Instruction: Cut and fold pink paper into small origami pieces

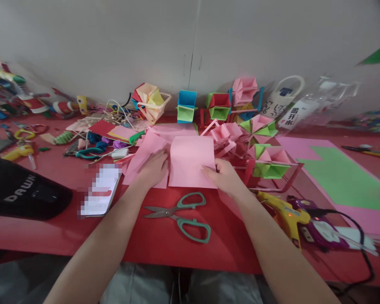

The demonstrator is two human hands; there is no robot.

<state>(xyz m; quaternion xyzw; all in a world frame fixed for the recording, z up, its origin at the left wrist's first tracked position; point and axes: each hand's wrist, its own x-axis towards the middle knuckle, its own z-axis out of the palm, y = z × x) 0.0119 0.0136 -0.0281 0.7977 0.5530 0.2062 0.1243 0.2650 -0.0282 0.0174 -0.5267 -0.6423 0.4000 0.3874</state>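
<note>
In the head view, a pink paper sheet (192, 162) stands slightly raised and curved, just above the table's middle. The thumb of my right hand (223, 175) lies over its lower right edge, with the fingers behind, so the sheet is pinched there. My left hand (153, 169) rests flat on another pink sheet (141, 162) to the left, its fingers stretched out and close to the first sheet's edge. Scissors with green handles (179, 213) lie with parted blades, nearer to me than both hands.
Folded paper models (220, 105) stand along the wall. A phone (103, 190) and a black DAWN container (25, 185) are at left. On the right lie a yellow glue gun (285, 215) with a black cable, and green paper (351, 177) on pink sheets. Plastic bottles (307, 112) stand behind.
</note>
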